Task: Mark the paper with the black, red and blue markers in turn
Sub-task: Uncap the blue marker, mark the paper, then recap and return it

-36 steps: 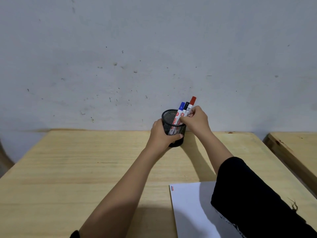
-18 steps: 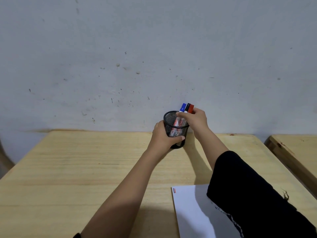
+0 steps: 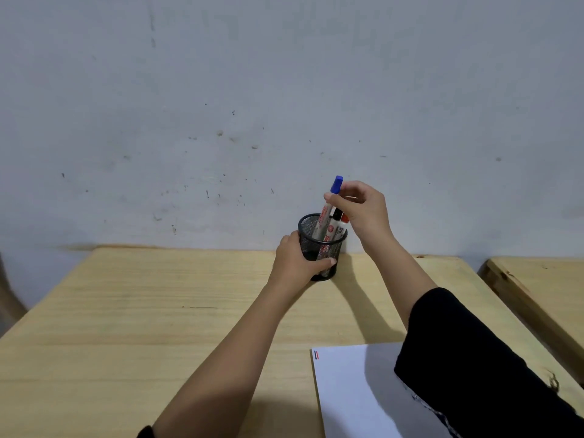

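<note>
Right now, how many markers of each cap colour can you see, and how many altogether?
Blue-capped marker: 1, pinched by the right hand and raised partway out of the mesh cup
Black-capped marker: 1, in the cup
Red-capped marker: 1, in the cup
Total: 3 markers

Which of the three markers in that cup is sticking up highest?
The blue marker. The right hand pinches it just below its cap, well above the mesh cup, while the black marker and red marker sit lower.
</note>
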